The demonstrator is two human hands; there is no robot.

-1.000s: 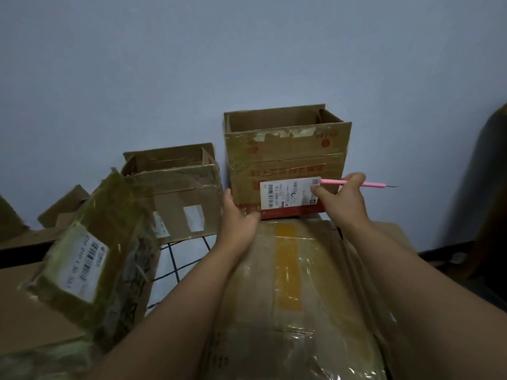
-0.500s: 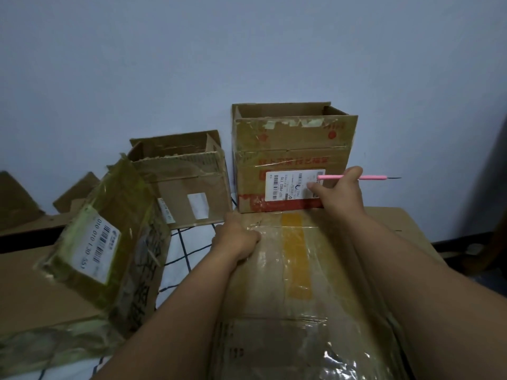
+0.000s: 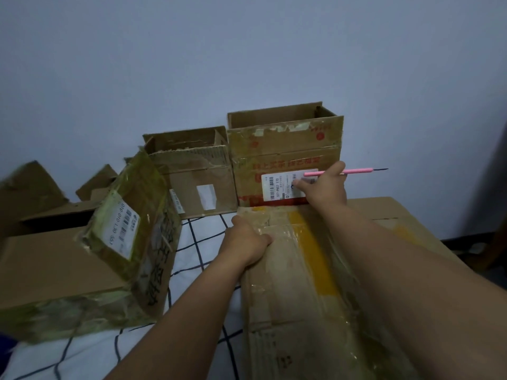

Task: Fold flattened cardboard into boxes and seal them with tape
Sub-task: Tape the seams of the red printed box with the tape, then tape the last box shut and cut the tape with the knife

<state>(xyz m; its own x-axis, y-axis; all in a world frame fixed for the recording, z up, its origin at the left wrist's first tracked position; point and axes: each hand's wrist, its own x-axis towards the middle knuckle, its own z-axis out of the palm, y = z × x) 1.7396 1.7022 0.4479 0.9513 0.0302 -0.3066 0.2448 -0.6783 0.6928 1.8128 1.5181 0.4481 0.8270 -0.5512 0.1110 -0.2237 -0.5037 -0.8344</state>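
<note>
Cardboard, flattened and wrapped in glossy clear tape, lies in the near right of the scene on a white sheet with a dark grid pattern, a yellow tape strip running along its length. The person's left hand rests on the far left corner of that flat piece, fingers curled over its edge and gripping it. The right hand reaches to the far end of the cardboard, fingers clenched around a slim pink tool with a dark pointed tip, which pokes out to the right; the fingertips meet the white shipping label on an upright open-topped box standing against the pale wall. Just left of that box stands a smaller open box bearing a blank white sticker. Nearer on the left, a tape-covered box lies on the sheet with one labelled flap tilted up. More loose cardboard pieces sit at the far left edge.
</note>
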